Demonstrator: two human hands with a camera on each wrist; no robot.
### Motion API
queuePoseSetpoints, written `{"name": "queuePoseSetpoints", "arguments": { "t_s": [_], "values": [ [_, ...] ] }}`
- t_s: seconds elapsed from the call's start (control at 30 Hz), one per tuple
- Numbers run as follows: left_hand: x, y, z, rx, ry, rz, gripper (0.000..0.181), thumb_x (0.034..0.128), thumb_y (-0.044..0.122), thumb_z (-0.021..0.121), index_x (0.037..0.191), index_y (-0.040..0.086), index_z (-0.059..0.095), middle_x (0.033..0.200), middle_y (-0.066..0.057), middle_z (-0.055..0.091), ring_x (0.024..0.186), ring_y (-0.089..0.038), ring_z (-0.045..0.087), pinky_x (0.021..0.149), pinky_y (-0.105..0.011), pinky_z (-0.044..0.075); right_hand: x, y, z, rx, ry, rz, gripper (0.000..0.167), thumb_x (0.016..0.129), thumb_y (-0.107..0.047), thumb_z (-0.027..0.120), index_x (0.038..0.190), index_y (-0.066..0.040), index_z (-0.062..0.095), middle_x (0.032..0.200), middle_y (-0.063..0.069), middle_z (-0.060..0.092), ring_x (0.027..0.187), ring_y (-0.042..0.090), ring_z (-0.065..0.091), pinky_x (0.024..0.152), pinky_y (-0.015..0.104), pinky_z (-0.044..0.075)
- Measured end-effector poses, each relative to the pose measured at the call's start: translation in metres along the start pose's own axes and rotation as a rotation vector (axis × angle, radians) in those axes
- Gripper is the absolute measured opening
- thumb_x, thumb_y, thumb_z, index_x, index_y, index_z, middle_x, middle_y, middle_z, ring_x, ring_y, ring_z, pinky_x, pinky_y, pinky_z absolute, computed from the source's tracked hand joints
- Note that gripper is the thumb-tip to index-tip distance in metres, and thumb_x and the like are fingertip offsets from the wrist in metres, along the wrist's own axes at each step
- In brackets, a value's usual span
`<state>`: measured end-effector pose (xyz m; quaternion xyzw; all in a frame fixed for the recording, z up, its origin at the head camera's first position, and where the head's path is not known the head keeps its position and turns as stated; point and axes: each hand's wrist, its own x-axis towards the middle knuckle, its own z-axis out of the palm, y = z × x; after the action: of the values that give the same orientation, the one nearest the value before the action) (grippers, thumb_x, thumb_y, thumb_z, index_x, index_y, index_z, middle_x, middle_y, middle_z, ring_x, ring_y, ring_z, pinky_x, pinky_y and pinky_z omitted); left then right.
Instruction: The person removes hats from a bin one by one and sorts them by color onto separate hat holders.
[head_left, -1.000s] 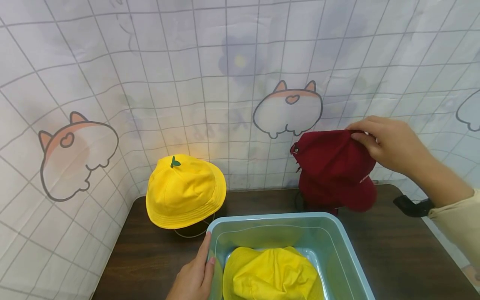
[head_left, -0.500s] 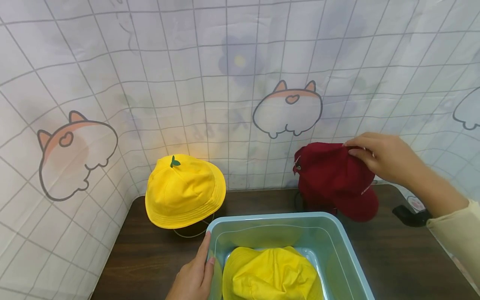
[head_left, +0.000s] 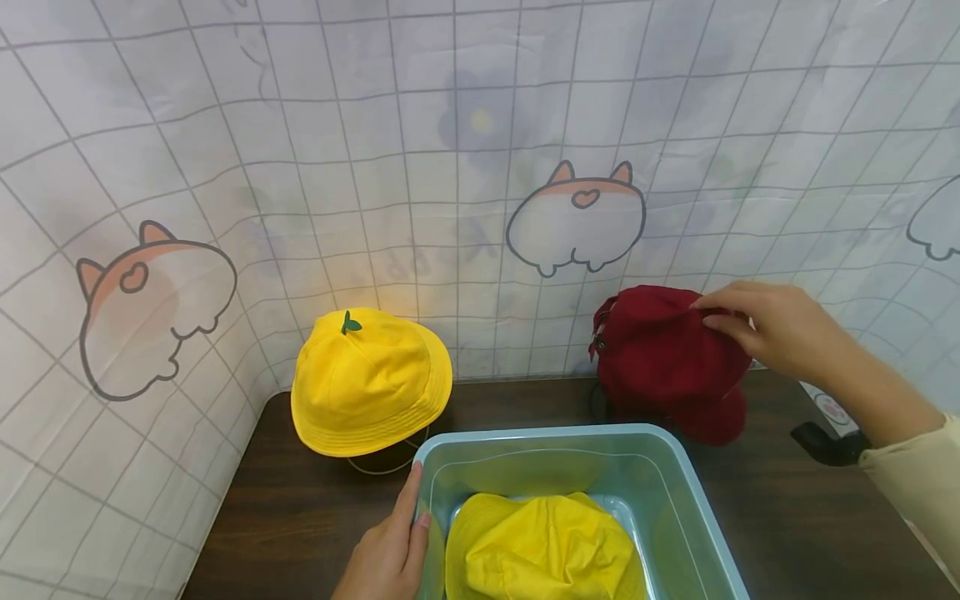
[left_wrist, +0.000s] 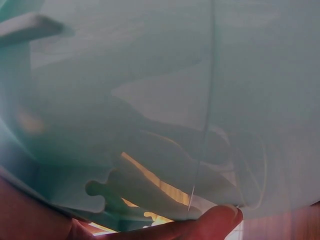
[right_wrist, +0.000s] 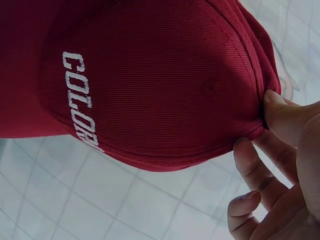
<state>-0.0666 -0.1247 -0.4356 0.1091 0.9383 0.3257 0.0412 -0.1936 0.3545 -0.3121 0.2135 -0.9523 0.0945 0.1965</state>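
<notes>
A dark red baseball cap [head_left: 663, 354] is at the back right, its brim pointing down and to the right. My right hand [head_left: 783, 329] pinches the top of its crown between thumb and fingers. White embroidered letters run across the cap front [right_wrist: 150, 75] in the right wrist view. A light blue plastic basin [head_left: 555, 432] stands at the front, holding a crumpled yellow hat [head_left: 551, 546]. Against the basin's left wall rests my left hand [head_left: 386, 542], fingers fairly straight. In the left wrist view its thumb [left_wrist: 215, 222] touches the bluish wall.
A yellow bucket hat [head_left: 367, 379] with a green sprout on top sits on a wire stand [head_left: 378, 472] at the back left. Dark wood table [head_left: 277, 508] lies underneath. A white grid-patterned cloth [head_left: 337, 167] with cartoon prints hangs behind and at the sides.
My right hand has lowered the red cap at the back right, and its brim has turned slightly. The left hand and the basin have stayed put.
</notes>
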Motion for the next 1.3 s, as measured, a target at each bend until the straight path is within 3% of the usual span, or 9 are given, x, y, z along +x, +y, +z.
{"name": "queuePoseSetpoints", "arguments": {
  "t_s": [0.43,0.9,0.97,1.3],
  "values": [
    [0.000,0.000,0.000,-0.010,-0.020,-0.017,0.062,0.1076,0.024,0.051,0.163,0.011,0.026,0.071,0.005,0.056,0.060,-0.003,0.049,0.061,-0.033,0.048,-0.013,0.009,0.014,0.029,0.011,-0.002,0.037,0.080,0.001,0.083,0.113,-0.013,0.077,0.098,0.000,0.075,0.078,0.012,0.057,0.061,0.024,0.052],
    [-0.001,0.001,0.000,0.014,0.016,-0.005,0.061,0.1067,0.022,0.053,0.162,0.011,0.029,0.084,-0.003,0.068,0.064,-0.004,0.055,0.064,-0.035,0.051,-0.021,0.013,0.035,0.059,0.084,-0.027,0.039,0.077,-0.003,0.086,0.112,-0.015,0.076,0.095,-0.002,0.069,0.076,0.009,0.051,0.059,0.022,0.046],
    [-0.001,0.000,0.001,0.017,0.016,-0.003,0.061,0.1067,0.022,0.053,0.162,0.011,0.029,0.090,-0.006,0.071,0.066,-0.004,0.056,0.065,-0.036,0.052,-0.023,0.012,0.037,0.072,0.086,-0.015,0.038,0.077,-0.005,0.087,0.112,-0.016,0.076,0.095,-0.002,0.068,0.076,0.009,0.050,0.059,0.022,0.045],
    [-0.001,0.000,-0.002,0.004,-0.022,-0.023,0.063,0.1078,0.027,0.052,0.163,0.014,0.025,0.076,0.003,0.062,0.064,-0.003,0.053,0.066,-0.035,0.051,-0.028,0.009,0.037,0.095,0.091,0.069,0.037,0.079,-0.009,0.087,0.113,-0.018,0.076,0.096,-0.002,0.066,0.077,0.009,0.050,0.057,0.023,0.045]
  ]
}}
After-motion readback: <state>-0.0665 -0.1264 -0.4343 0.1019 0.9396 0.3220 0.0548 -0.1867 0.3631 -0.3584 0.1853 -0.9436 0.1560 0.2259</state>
